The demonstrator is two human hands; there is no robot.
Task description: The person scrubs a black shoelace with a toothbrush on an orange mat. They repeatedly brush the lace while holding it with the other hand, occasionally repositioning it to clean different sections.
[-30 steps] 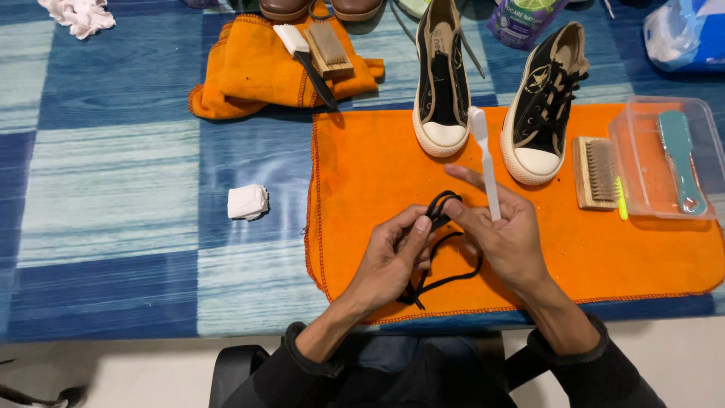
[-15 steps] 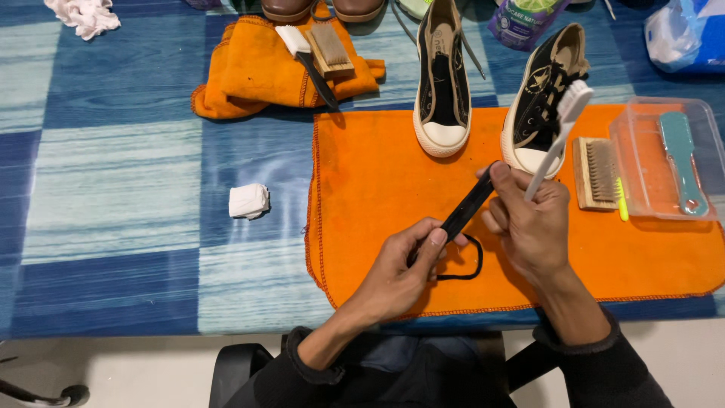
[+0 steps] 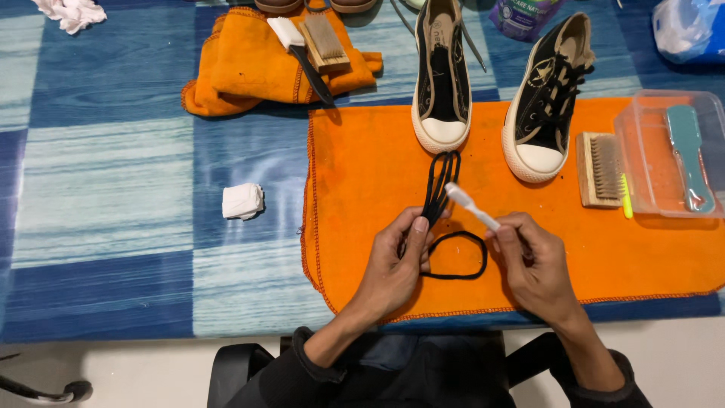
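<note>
Black shoelace [image 3: 442, 189]: pinched, bunched, in the left hand [image 3: 396, 261], one loop trailing below the grip onto the orange cloth [image 3: 362, 166]. White toothbrush [image 3: 470, 205]: gripped in the right hand [image 3: 532, 261], head laid against the lace just above the pinch. Step judged: lace scrubbing; short strokes along a taut lace are called for.

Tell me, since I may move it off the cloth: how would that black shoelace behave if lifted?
The black shoelace would probably flop: it lies folded in strands with a loose loop on the orange cloth. Likely very light, as the left hand pins it with fingertips alone. It could snag the toothbrush in the right hand.
</note>
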